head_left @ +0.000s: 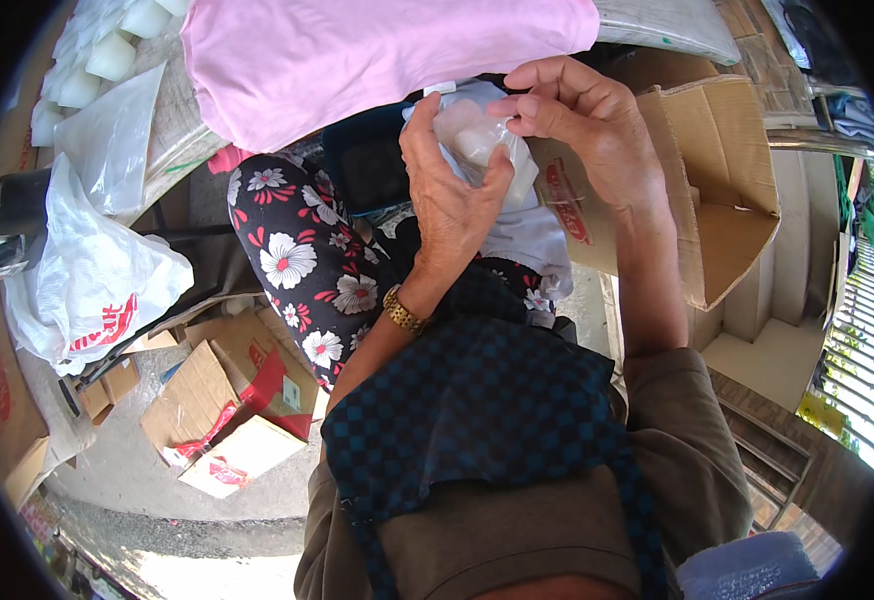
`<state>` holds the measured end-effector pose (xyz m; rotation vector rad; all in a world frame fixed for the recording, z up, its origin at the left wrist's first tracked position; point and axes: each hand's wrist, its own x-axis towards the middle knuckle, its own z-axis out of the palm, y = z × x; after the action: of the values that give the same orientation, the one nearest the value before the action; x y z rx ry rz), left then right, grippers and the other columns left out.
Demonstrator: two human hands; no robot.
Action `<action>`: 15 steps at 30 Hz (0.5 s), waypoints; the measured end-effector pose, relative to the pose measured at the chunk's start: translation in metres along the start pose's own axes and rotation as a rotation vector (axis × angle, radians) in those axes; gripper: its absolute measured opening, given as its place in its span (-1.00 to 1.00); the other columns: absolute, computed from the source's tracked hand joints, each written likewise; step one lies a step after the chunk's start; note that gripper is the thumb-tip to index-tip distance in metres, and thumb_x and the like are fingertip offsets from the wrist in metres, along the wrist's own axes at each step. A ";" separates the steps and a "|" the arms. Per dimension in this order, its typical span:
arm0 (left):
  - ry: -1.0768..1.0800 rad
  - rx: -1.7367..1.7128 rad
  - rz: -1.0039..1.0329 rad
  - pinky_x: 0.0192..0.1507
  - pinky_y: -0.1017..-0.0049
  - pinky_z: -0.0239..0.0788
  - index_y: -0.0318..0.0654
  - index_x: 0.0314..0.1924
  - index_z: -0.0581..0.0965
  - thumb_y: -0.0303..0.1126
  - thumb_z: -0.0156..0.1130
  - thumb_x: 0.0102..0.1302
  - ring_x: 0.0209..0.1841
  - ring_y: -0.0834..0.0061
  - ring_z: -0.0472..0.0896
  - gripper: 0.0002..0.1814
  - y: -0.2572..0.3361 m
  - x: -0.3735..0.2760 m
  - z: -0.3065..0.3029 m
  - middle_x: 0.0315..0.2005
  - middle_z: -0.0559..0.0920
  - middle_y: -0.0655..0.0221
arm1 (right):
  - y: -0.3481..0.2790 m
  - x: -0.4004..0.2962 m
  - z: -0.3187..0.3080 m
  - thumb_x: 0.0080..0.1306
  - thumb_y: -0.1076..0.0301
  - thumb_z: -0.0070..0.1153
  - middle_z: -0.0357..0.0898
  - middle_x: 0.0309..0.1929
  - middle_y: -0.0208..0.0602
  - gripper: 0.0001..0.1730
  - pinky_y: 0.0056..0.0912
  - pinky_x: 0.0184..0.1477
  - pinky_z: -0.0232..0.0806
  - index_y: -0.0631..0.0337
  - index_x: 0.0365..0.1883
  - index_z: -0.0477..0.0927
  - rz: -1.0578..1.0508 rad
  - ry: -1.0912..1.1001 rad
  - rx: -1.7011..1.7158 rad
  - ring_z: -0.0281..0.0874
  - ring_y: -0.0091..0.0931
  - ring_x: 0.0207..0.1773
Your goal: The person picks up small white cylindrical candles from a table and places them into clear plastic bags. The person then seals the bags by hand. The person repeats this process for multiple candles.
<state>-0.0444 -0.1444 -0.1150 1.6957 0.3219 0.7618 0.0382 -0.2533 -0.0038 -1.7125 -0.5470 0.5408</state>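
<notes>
My left hand (452, 180), with a gold-coloured watch (405, 309) on its wrist, is closed around a clear plastic bag (474, 161). Whitish rounded pieces (473, 141) show through the plastic. At the bag's upper right is my right hand (591, 124), its thumb and fingertips close together at the bag's edge. Whether they pinch the plastic cannot be made out. Under the bag, a pale grey cloth (531, 244) lies over my lap, above black trousers with white and red flowers (287, 259).
Pink cloth (377, 60) covers the table edge ahead. White translucent cups (111, 56) and a flat plastic sheet (111, 139) are at upper left, above a white carrier bag (99, 270). An open cardboard box (729, 165) stands right; cut cardboard (189, 397) lies lower left. A dark bin (366, 161) is below.
</notes>
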 end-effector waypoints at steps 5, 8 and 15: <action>-0.002 0.061 0.040 0.18 0.30 0.34 -0.35 0.26 0.27 -0.51 0.39 0.08 0.17 0.19 0.45 -0.26 0.001 -0.002 0.002 0.15 0.40 0.04 | 0.002 -0.008 0.004 0.34 0.49 0.22 0.68 -0.29 -0.36 -0.75 -0.65 -0.12 0.40 0.35 -0.03 0.63 0.071 0.066 0.068 0.59 -0.68 -0.20; 0.011 0.102 0.146 0.23 0.24 0.27 -0.32 0.21 0.27 -0.51 0.37 0.11 0.24 0.09 0.38 -0.32 -0.005 -0.008 0.005 0.21 0.32 -0.03 | 0.002 -0.011 0.000 0.41 0.51 0.10 0.65 -0.23 -0.34 -0.78 -0.51 0.01 0.47 0.33 0.01 0.58 0.086 0.024 0.028 0.68 -0.51 -0.01; -0.018 0.072 0.219 0.25 0.14 0.25 -0.21 0.22 0.29 -0.54 0.31 0.15 0.28 -0.08 0.29 -0.37 0.004 -0.011 0.007 0.33 0.12 -0.14 | -0.003 -0.013 -0.007 0.38 0.48 0.17 0.67 -0.26 -0.33 -0.75 -0.63 -0.08 0.45 0.36 0.01 0.60 0.113 0.037 -0.013 0.62 -0.65 -0.16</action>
<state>-0.0486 -0.1575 -0.1155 1.8245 0.1532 0.9036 0.0324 -0.2657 0.0009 -1.7702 -0.4295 0.5857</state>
